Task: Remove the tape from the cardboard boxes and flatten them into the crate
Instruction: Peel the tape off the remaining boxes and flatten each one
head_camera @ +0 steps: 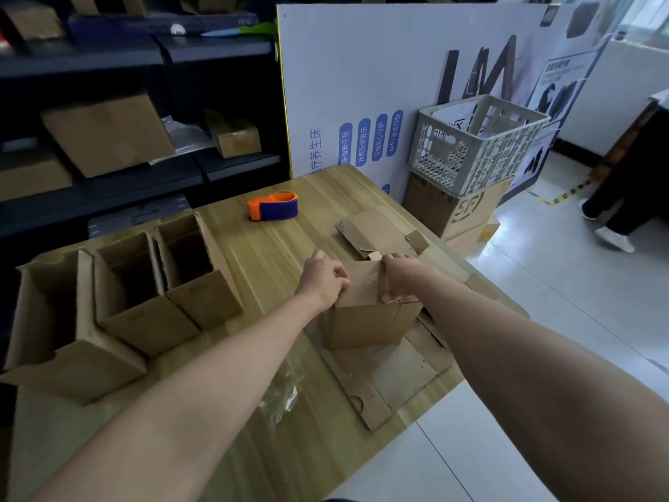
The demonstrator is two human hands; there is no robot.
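A closed brown cardboard box (365, 322) stands on the wooden table (275, 248), on top of flattened cardboard (398, 371). Clear tape runs across its top. My left hand (322, 280) grips the box's top left edge with curled fingers. My right hand (400, 277) holds the top right side, fingers curled over the far and near edges. Another flattened box (376, 230) lies just behind. Three open boxes (126, 295) stand in a row at the left. The grey plastic crate (474, 143) sits beyond the table on stacked cartons.
An orange and blue tape dispenser (273, 206) lies at the table's far side. Crumpled clear tape (282, 393) lies near the front. Dark shelves (108, 139) with cartons stand behind. A white printed board (362, 85) leans at the back. A person's feet (608, 230) are at right.
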